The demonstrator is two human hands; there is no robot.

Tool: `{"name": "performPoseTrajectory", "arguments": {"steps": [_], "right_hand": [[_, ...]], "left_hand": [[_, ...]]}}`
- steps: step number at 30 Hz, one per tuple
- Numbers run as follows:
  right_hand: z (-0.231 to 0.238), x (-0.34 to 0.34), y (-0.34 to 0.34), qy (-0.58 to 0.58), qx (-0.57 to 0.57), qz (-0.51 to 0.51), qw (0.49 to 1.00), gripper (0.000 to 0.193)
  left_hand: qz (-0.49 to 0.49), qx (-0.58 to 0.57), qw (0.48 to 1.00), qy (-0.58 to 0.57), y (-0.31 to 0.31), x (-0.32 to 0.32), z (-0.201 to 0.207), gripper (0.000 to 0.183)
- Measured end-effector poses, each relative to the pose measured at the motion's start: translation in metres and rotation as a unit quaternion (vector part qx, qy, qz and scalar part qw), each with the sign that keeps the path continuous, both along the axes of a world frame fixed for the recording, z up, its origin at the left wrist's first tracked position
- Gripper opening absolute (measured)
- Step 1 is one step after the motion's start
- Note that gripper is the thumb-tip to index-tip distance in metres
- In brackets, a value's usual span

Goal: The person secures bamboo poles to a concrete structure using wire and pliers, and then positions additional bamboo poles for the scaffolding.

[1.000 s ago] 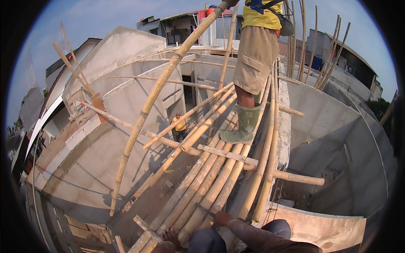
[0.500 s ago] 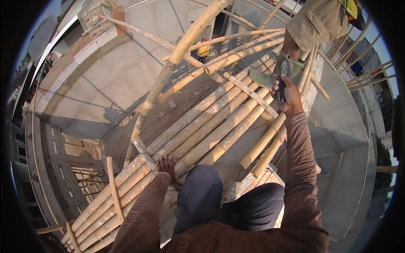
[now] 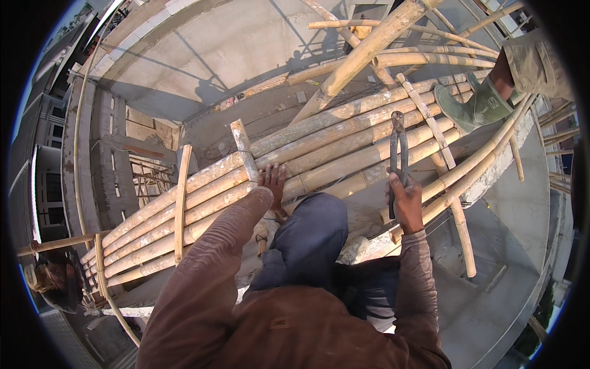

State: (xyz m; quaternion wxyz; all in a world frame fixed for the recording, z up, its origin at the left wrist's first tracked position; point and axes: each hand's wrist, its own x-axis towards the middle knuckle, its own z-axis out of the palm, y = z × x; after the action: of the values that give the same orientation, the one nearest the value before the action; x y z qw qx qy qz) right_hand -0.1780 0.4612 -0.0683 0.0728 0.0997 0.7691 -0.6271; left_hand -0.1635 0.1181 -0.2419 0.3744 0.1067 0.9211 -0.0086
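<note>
My left hand point(image 3: 273, 183) lies with fingers spread on the bamboo poles point(image 3: 344, 165), beside a short wooden crosspiece point(image 3: 244, 149). It holds nothing. My right hand point(image 3: 407, 206) is closed round the handles of dark metal pincers point(image 3: 393, 150). Their jaws point away from me, above the poles, and the handles stand somewhat apart. Beyond the pincers, a co-worker's green rubber boot point(image 3: 470, 111) stands on the far right part of the bamboo platform.
A thick bamboo pole point(image 3: 362, 61) slants up across the platform. Thin bamboo battens point(image 3: 182, 203) cross the poles. More long poles point(image 3: 485, 160) run along the right, by a concrete edge. A grey rendered wall point(image 3: 203, 55) stands behind; lower levels show below.
My right hand has drawn the pincers back toward me, away from the co-worker's boot. The view has swung to the right. My left hand still rests on the poles.
</note>
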Motion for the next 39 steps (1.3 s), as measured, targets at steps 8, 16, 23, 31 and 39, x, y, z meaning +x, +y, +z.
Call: {"name": "performPoseTrajectory", "arguments": {"steps": [8, 16, 23, 31, 39], "right_hand": [[-0.014, -0.023, 0.029, 0.042, 0.089, -0.025, 0.995, 0.027], [-0.023, -0.020, 0.026, 0.044, 0.162, -0.010, 0.986, 0.037], [-0.028, -0.021, 0.037, 0.017, 0.167, 0.015, 0.986, 0.033], [-0.030, -0.034, 0.039, -0.017, 0.230, 0.008, 0.973, 0.036], [-0.038, -0.031, 0.048, -0.020, 0.253, 0.005, 0.967, 0.039]], "left_hand": [[-0.019, -0.016, 1.000, 0.006, 0.014, -0.008, -0.002, 0.154], [-0.015, -0.025, 0.997, 0.073, -0.008, 0.004, -0.031, 0.160], [-0.033, -0.048, 0.998, -0.014, 0.021, -0.009, 0.000, 0.154], [-0.021, -0.059, 0.998, -0.013, 0.014, -0.008, 0.008, 0.157], [-0.024, -0.046, 0.999, 0.005, 0.011, -0.008, -0.001, 0.156]]}}
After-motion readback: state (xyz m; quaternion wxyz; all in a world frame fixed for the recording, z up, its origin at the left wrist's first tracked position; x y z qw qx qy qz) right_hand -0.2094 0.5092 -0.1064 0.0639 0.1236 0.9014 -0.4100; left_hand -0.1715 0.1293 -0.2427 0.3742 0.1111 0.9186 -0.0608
